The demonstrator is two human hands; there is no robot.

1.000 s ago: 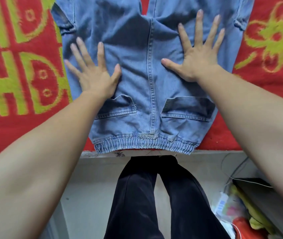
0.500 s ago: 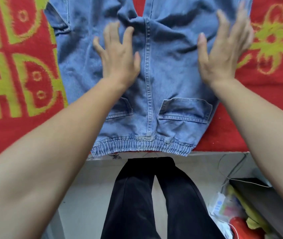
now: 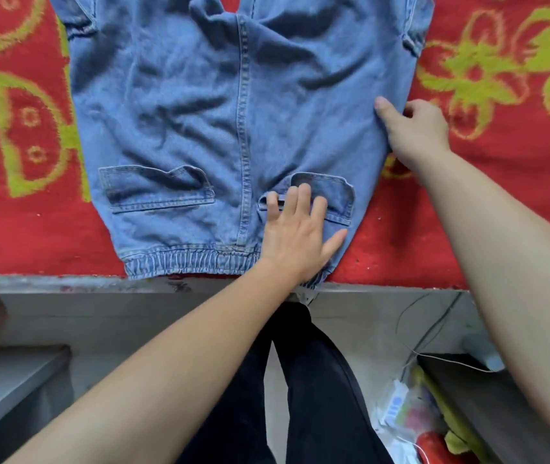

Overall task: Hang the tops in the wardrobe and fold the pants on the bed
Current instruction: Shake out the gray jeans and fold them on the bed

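the jeans [image 3: 200, 128] lie seat-up and flat on the red patterned bedspread [image 3: 501, 202], with the elastic waistband [image 3: 183, 259] right at the bed's near edge. the left hand [image 3: 297, 239] presses flat on the back pocket [image 3: 337, 192], fingers straight and slightly fanned. the right hand [image 3: 414, 128] pinches the side edge of the denim, thumb on top and fingers curled at the hem.

this looks like the start of the lengthwise fold. it's best done by lifting that side edge and carrying it across so the outer seams meet, with the centre seam [image 3: 243, 128] as the hinge. the flat palm needs to slide clear in time, and the creases above the seat want smoothing first.

the trouser legs run off the top of the frame, so how they lie can't be told. the right fingertips are tucked out of sight. no wardrobe or tops are in view.
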